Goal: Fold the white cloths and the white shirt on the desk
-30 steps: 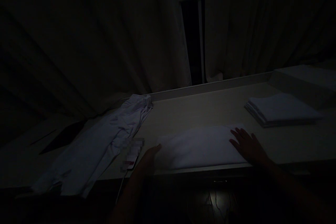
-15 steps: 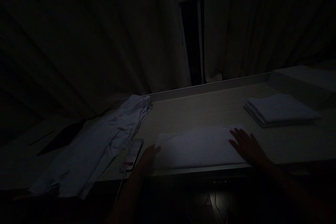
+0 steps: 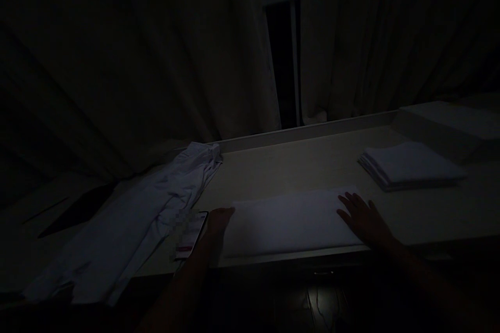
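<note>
A white folded cloth [image 3: 289, 223], perhaps a towel, lies in a long flat strip along the front edge of the desk. My left hand [image 3: 219, 220] is at its left end, fingers drawn together at the far-left corner and seeming to pinch it; the dim light hides the exact grip. On the strip's right end rests my right hand [image 3: 363, 218], open and palm down with fingers spread. Beside my left wrist is a phone [image 3: 192, 234] with its screen partly blurred out. A neat stack of folded white cloths [image 3: 412, 164] sits beyond my right hand.
A crumpled white garment [image 3: 136, 229] stretches across the desk at left, hanging over the front edge. Behind it lies a dark flat object [image 3: 78, 210]. Dark curtains [image 3: 164, 52] rise behind the pale desk [image 3: 297, 166], which has a low back ledge. The room is very dim.
The view has shifted slightly, moving the desk items a little leftward. My left hand's fingertips have moved up along the cloth's left end. The right hand stays spread on the right end.
</note>
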The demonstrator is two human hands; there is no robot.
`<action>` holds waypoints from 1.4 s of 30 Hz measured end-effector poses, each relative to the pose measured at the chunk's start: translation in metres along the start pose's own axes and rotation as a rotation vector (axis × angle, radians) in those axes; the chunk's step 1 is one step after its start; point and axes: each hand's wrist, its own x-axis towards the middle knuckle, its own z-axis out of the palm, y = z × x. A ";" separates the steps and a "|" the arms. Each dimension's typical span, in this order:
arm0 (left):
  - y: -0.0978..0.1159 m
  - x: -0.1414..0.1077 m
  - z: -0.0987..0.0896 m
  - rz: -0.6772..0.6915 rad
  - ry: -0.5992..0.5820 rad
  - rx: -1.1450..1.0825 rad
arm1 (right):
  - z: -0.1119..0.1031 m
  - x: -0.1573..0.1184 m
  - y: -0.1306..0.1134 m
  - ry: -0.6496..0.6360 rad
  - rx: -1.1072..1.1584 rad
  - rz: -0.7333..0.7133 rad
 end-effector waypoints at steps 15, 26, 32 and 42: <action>-0.034 0.007 0.020 0.179 0.084 0.136 | -0.005 0.002 -0.002 -0.020 -0.009 -0.001; -0.083 -0.067 -0.010 0.010 -0.042 -0.082 | 0.000 -0.001 0.000 -0.002 0.024 0.000; -0.054 -0.071 0.004 0.031 -0.110 -0.076 | -0.002 0.000 -0.002 -0.016 0.027 0.013; -0.027 -0.069 0.002 -0.036 -0.240 -0.098 | -0.005 -0.001 -0.003 -0.005 0.031 0.005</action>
